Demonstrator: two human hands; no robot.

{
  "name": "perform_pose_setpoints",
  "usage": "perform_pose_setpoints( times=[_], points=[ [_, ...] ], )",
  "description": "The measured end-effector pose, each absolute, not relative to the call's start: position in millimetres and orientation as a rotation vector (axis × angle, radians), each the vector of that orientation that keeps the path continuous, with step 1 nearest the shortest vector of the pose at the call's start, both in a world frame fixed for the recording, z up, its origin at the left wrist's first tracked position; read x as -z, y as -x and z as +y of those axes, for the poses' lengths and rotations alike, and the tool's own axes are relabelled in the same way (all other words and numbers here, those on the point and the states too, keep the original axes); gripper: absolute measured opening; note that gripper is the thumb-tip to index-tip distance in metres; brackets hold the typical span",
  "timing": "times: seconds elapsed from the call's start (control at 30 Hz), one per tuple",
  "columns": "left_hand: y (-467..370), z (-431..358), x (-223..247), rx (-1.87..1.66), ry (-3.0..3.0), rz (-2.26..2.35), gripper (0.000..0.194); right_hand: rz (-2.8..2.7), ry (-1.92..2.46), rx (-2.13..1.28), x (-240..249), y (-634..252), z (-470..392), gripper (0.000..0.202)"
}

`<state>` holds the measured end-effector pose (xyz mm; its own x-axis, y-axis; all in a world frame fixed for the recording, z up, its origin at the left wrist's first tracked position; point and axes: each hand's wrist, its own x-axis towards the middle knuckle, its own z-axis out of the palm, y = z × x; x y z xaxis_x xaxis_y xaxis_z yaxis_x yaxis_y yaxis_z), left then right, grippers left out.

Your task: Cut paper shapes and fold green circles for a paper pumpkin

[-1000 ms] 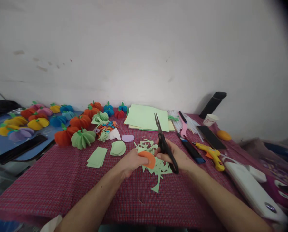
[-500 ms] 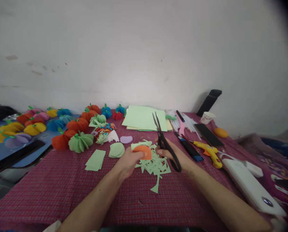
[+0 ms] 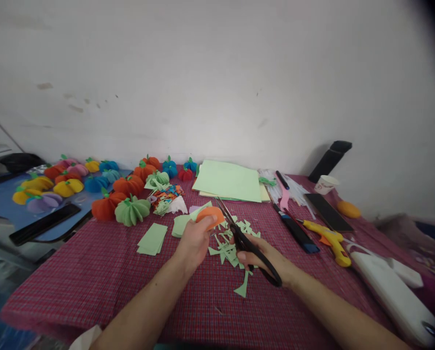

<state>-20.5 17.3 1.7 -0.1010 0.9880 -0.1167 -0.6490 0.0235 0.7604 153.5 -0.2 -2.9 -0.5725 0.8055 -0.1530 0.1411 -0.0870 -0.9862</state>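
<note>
My left hand [image 3: 197, 239] pinches a curved orange paper piece [image 3: 210, 217] together with a light green sheet whose edge shows behind it. In my right hand [image 3: 261, 255] are black-handled scissors [image 3: 239, 238], their blades pointing up and left, close to the right edge of the orange piece. Light green paper scraps [image 3: 226, 248] lie heaped under and between the hands. A stack of green rounded pieces [image 3: 180, 225] sits just left of my left hand, partly covered by it. Green rectangles [image 3: 153, 239] rest farther left.
Paper pumpkins [image 3: 132, 210] in several colours fill the left side. Green sheets [image 3: 228, 180] lie at the back. On the right are a cutter [image 3: 299, 233], a yellow glue gun [image 3: 329, 236], a dark phone [image 3: 329, 212], a paper cup [image 3: 326, 184] and a white device [image 3: 392, 287].
The view has shifted, so the table items appear farther right. My left hand has lifted the orange piece with the green sheet up and left, and the scissor blades have tilted left toward it.
</note>
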Motion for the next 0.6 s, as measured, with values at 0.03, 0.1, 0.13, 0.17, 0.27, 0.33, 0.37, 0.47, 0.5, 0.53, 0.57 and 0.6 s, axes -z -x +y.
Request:
perform_pose_setpoints(
  times=[0.03, 0.1, 0.13, 0.17, 0.27, 0.33, 0.37, 0.47, 0.5, 0.53, 0.57, 0.6],
  points=[
    [19.9, 16.9, -1.4, -1.5, -0.564, 0.792, 0.005, -1.689, 1.036, -1.704, 3.1, -153.3, 0.1, 0.038],
    [19.1, 16.0, -0.8, -1.49, -0.575, 0.778, 0.005, -1.704, 1.032, -1.697, 4.0, -153.2, 0.7, 0.039],
    [18.8, 15.6, -0.6, -1.486, -0.578, 0.778, 0.005, -1.707, 1.026, -1.694, 4.7, -153.4, 1.0, 0.038],
    [18.5, 15.2, -0.5, -1.484, -0.58, 0.782, 0.005, -1.71, 1.019, -1.693, 5.4, -153.6, 1.3, 0.038],
    [17.8, 14.2, -0.7, -1.485, -0.582, 0.804, 0.006, -1.713, 1.018, -1.688, 7.7, -154.5, 1.9, 0.039],
    [17.1, 13.8, -1.2, -1.483, -0.584, 0.809, 0.007, -1.721, 1.026, -1.689, 8.8, -155.0, 2.3, 0.039],
    [16.8, 13.8, -1.5, -1.483, -0.581, 0.808, 0.007, -1.725, 1.027, -1.689, 9.2, -155.0, 2.4, 0.039],
    [16.0, 14.0, -1.7, -1.492, -0.562, 0.807, 0.006, -1.734, 1.02, -1.687, 9.7, -154.9, 2.6, 0.039],
    [15.9, 14.1, -1.5, -1.493, -0.557, 0.807, 0.007, -1.737, 1.019, -1.685, 9.7, -154.8, 2.6, 0.039],
    [15.9, 14.3, -1.0, -1.492, -0.553, 0.808, 0.007, -1.74, 1.021, -1.682, 9.6, -154.7, 2.5, 0.038],
    [16.0, 14.4, -0.5, -1.491, -0.552, 0.809, 0.007, -1.742, 1.025, -1.678, 9.5, -154.7, 2.4, 0.038],
    [16.2, 14.5, 0.1, -1.488, -0.553, 0.808, 0.007, -1.746, 1.029, -1.674, 9.3, -154.7, 2.3, 0.038]
  ],
)
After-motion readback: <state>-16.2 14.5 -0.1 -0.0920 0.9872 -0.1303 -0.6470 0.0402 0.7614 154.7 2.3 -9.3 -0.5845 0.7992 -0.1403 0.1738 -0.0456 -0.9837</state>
